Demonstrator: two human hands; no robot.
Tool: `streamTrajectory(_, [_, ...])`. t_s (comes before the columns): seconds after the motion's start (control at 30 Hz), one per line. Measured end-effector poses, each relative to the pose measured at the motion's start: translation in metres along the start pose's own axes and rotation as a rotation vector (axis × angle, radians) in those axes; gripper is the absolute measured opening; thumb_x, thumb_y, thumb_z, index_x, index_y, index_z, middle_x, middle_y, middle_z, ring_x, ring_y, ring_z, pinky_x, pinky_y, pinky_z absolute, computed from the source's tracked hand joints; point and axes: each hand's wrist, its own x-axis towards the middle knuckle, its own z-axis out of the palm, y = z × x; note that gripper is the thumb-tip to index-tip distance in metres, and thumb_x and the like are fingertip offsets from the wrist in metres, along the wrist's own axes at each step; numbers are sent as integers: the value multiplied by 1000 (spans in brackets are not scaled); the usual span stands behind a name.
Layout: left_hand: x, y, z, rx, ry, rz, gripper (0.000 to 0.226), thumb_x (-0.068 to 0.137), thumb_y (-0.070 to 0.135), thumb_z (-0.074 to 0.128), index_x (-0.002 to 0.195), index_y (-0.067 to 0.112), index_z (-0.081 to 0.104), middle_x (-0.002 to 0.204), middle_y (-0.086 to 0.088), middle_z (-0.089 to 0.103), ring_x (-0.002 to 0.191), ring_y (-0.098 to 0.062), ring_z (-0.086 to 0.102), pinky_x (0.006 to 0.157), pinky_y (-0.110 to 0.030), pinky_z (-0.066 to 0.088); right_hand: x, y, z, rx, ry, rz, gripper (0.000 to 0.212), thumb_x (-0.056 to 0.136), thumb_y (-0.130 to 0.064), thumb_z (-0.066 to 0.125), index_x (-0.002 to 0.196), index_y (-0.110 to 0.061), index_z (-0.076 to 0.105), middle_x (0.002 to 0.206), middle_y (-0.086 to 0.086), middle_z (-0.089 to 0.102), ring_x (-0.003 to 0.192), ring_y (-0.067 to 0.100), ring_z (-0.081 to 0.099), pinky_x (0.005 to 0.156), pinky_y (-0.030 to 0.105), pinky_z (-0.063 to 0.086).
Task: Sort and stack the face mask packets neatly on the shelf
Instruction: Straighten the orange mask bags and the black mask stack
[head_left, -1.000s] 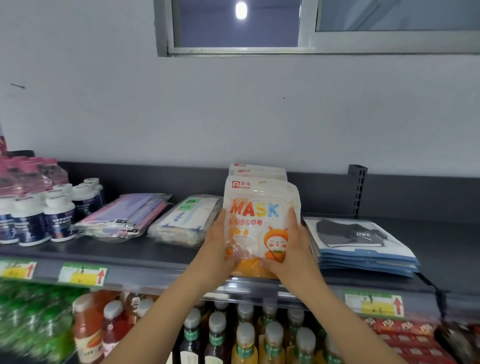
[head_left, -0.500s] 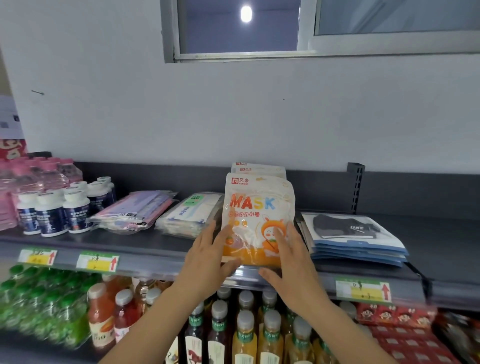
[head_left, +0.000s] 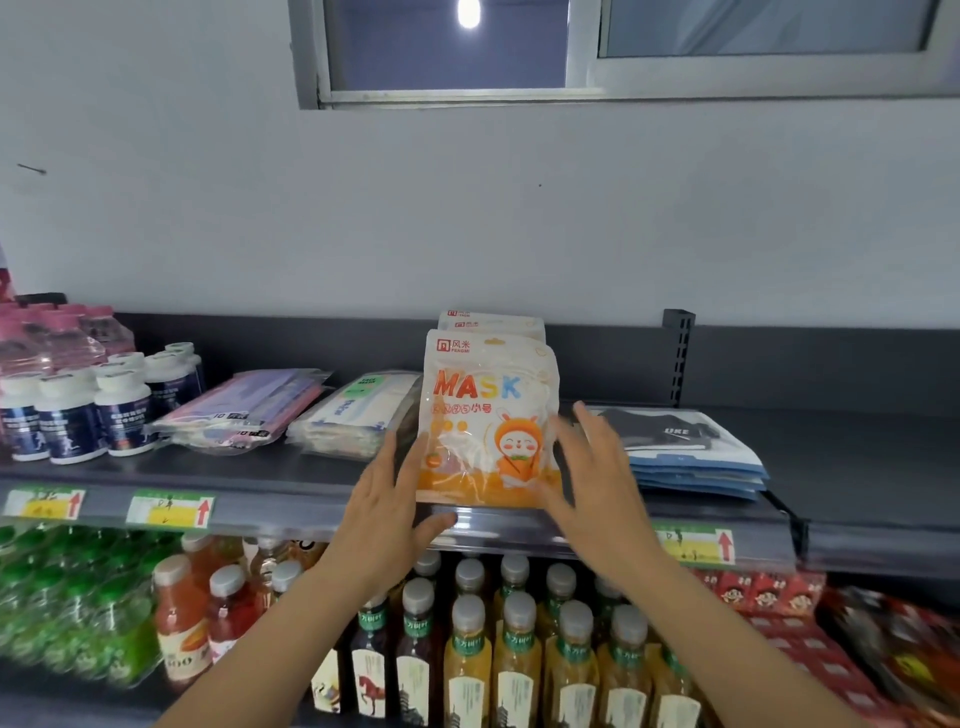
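The white-and-orange plastic mask packet (head_left: 491, 415) by the left hand (head_left: 384, 499) carries multicoloured letters. Right of the right hand (head_left: 597, 488) lie blue-and-white flat packets (head_left: 696, 467).

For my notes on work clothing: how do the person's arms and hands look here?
The left forearm and the right forearm are bare down to the frame edge: no sleeves show. The left hand and the right hand wear no gloves, and I see no watch, bracelet or ring. The right hand is slightly blurred.
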Motion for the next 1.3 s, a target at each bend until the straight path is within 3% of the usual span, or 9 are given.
streamTrajectory(0.07, [1, 9, -6, -67, 86, 38, 82, 89, 48, 51, 147, 32, -5, 158, -2, -11, 145, -24, -3, 117, -41, 10, 12, 17, -18, -7, 81, 113, 71, 90, -46, 53, 149, -28, 16, 158, -6, 4, 146, 18, 3, 117, 40, 12])
streamTrajectory(0.2, [5, 49, -15, -134, 192, 218, 61, 92, 37, 53, 146, 27, 25, 155, 4, 14, 142, -14, 13, 114, -32, 19, 32, 71, -63, 144, 162, 439, 72, 90, -40, 57, 148, -15, 23, 154, 11, 23, 141, 29, 22, 112, 44, 24])
streamTrajectory(0.3, [10, 102, -9, -458, -19, 201, 57, 94, 34, 53, 145, 27, 29, 147, 12, 29, 133, -1, 24, 109, -17, 20, 33, 107, -92, 204, 160, 621, 75, 90, -40, 58, 149, -11, 21, 152, 15, 29, 137, 34, 30, 107, 44, 31])
streamTrajectory(0.4, [28, 155, 7, -759, -250, 68, 64, 92, 44, 52, 147, 24, 25, 148, 8, 32, 138, -11, 28, 111, -29, 28, 26, 128, -104, 288, 143, 736, 77, 89, -43, 58, 149, -11, 21, 152, 13, 31, 136, 32, 33, 106, 42, 32])
streamTrajectory(0.47, [46, 179, 22, -773, -316, -51, 71, 94, 47, 47, 150, 18, 16, 154, 3, 25, 141, -17, 26, 112, -30, 25, 22, 138, -106, 339, 121, 756, 76, 89, -43, 58, 148, -8, 24, 152, 12, 31, 136, 29, 34, 107, 40, 32])
streamTrajectory(0.73, [89, 203, 69, -528, -149, -282, 81, 96, 51, 37, 148, -2, 5, 156, -20, 10, 140, -33, 25, 112, -38, 26, 24, 150, -109, 425, 32, 673, 66, 93, -41, 52, 144, -3, 33, 149, 9, 37, 134, 24, 38, 107, 32, 31])
streamTrajectory(0.93, [111, 197, 74, -478, -134, -372, 65, 98, 46, 36, 134, -7, 31, 131, -22, 50, 115, -34, 52, 89, -35, 43, 27, 153, -89, 526, -48, 736, 51, 99, -35, 40, 127, 7, 46, 134, 23, 48, 123, 37, 45, 107, 47, 34])
streamTrajectory(1.1, [113, 193, 77, -514, -116, -366, 48, 98, 35, 44, 127, -4, 43, 120, -19, 56, 106, -32, 55, 84, -35, 45, 28, 162, -86, 545, -72, 751, 41, 100, -21, 39, 135, -1, 42, 139, 12, 45, 121, 29, 46, 107, 36, 32])
streamTrajectory(1.3, [111, 185, 72, -637, -105, -394, 48, 96, 28, 47, 132, -2, 38, 122, -16, 51, 93, -20, 43, 77, -28, 37, 27, 158, -87, 530, -125, 705, 37, 100, -18, 38, 135, -8, 44, 135, 10, 48, 122, 27, 46, 105, 35, 33])
